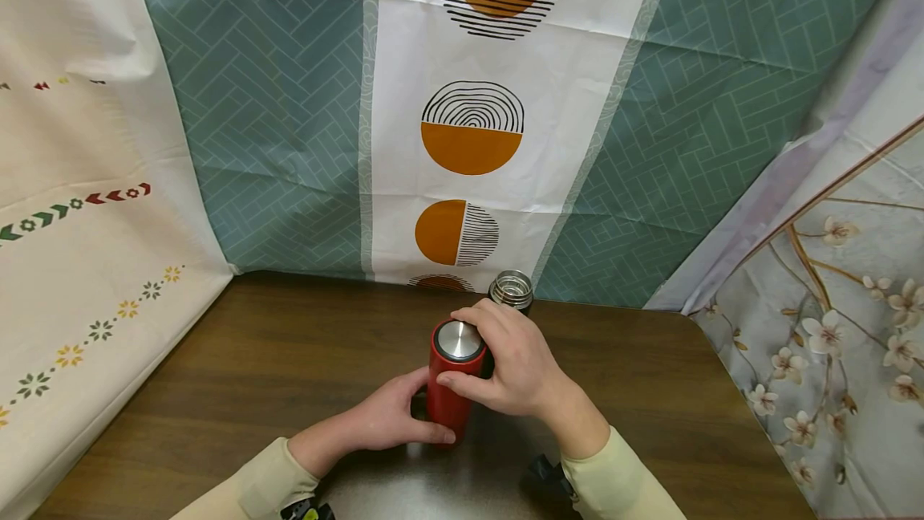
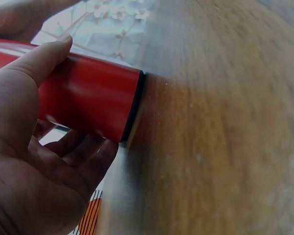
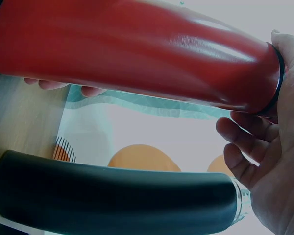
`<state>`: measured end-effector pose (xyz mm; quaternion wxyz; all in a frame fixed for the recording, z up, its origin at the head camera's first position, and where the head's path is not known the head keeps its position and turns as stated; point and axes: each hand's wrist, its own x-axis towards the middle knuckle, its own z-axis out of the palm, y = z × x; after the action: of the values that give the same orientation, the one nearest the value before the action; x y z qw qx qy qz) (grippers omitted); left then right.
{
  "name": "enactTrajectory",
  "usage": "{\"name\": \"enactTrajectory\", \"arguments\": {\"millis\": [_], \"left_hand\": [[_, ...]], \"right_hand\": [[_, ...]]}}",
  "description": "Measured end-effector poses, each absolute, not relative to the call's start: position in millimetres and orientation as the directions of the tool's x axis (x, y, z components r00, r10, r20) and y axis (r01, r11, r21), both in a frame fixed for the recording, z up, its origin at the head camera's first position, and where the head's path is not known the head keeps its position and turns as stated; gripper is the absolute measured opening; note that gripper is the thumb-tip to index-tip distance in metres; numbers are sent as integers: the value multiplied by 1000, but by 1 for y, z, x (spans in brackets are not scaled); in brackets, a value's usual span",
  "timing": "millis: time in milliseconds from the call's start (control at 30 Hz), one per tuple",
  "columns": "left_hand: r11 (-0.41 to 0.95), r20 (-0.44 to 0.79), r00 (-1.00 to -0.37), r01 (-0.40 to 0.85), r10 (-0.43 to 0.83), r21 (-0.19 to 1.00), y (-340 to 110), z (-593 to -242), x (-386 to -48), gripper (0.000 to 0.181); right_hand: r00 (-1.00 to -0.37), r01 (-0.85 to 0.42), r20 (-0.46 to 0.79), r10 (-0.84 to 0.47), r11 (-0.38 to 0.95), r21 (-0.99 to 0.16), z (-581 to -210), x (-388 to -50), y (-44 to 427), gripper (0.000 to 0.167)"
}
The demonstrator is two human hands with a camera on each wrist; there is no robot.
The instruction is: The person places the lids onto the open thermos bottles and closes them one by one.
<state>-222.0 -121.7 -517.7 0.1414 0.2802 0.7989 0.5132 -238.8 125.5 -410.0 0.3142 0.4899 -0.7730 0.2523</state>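
Between low left hand (image 1: 386, 417) and high right hand (image 1: 521, 361) | red flask (image 1: 446, 409) | upright

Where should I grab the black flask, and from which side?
Probably round its mid-body, from the right: the black flask stands upright with long, smooth sides, while the red flask and right hand crowd its near side.

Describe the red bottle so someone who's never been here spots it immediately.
Find the brown table below the hanging cloth. Near its middle, a person's left hand and right hand grip the red bottle, a silver disc on top. The black bottle beyond it shows a bare metal mouth; this one is red.
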Motion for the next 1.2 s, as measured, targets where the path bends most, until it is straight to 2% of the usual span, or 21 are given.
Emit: {"name": "enactTrajectory", "arguments": {"millis": [600, 1200], "left_hand": [[324, 58, -807, 301, 588, 897, -121, -518, -221, 67], [333, 49, -809, 296, 586, 895, -122, -518, -223, 68]], "right_hand": [[-347, -913, 702, -621, 396, -101, -411, -238, 127, 73], [-336, -918, 701, -629, 385, -95, -412, -239, 126, 72]]}}
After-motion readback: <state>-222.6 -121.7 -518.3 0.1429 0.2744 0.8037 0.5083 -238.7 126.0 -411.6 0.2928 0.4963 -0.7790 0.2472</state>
